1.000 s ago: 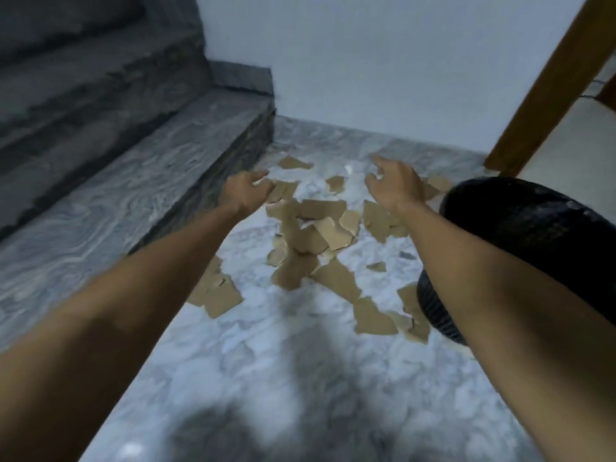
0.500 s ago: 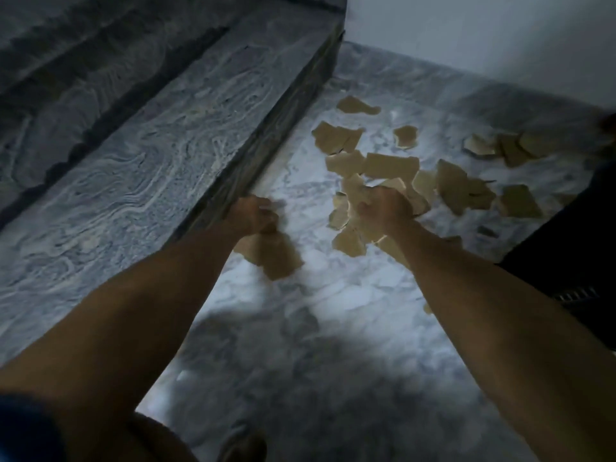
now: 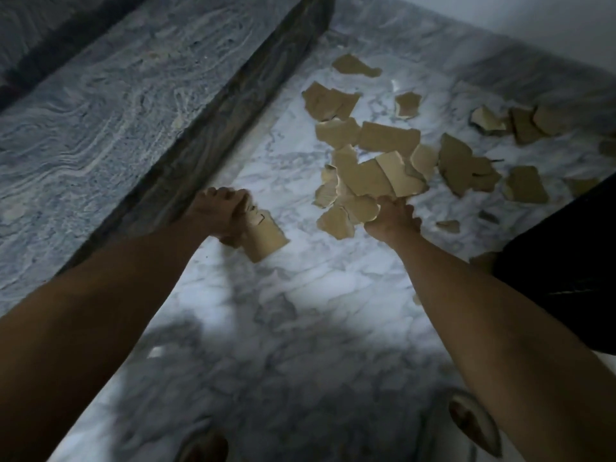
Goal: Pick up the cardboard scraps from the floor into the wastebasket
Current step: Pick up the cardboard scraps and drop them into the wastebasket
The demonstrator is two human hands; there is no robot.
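My left hand (image 3: 220, 216) is curled shut around a couple of cardboard pieces (image 3: 263, 236), which jut out just beyond the knuckles toward the open floor. My right hand (image 3: 393, 218) is down on the near edge of the main heap of scraps (image 3: 366, 175); its fingers (image 3: 405, 211) look bent under or onto the nearest pieces, but from behind the knuckles I cannot tell whether they have actually closed on anything. Most scraps lie just past those fingertips, fanning away across the marble floor (image 3: 300, 295), with a few more well off to the right. The wastebasket (image 3: 566, 261) sits close beside my right forearm, dark and only partly in view.

I judge the step in hand is gathering a right-hand fistful. To do it well I would rake the overlapping pieces toward my palm rather than pinch one, since they lie flat on smooth stone and will slide. Stacked edges give the fingers something to get under. I would keep the left fist tight, because its pieces look loosely held, and then carry both loads to the basket together.
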